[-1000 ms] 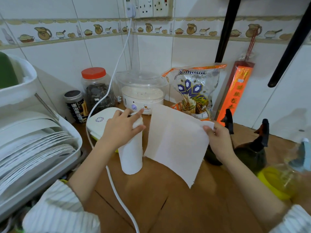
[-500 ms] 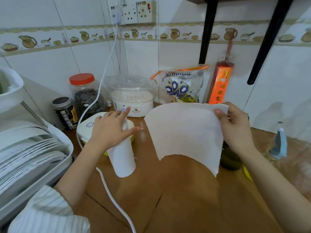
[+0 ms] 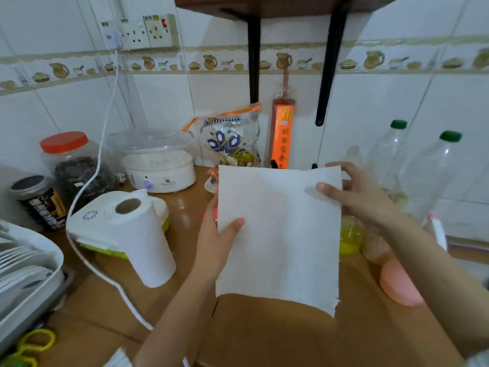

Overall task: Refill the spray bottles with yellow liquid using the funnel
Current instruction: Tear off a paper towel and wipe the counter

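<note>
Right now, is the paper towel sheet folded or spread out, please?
Spread out: the paper towel sheet hangs flat, one layer, pinched at its edges by left hand and right hand.

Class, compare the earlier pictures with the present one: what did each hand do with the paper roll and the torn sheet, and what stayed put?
The left hand let go of the paper roll and now pinches the sheet's left edge. The right hand still pinches its top right corner, so both hands hold it. The roll stays upright on the counter.

Matt white paper sheet [image 3: 277, 234]; glossy brown worktop [image 3: 264, 335]; clear plastic bottles [image 3: 428, 176].
</note>
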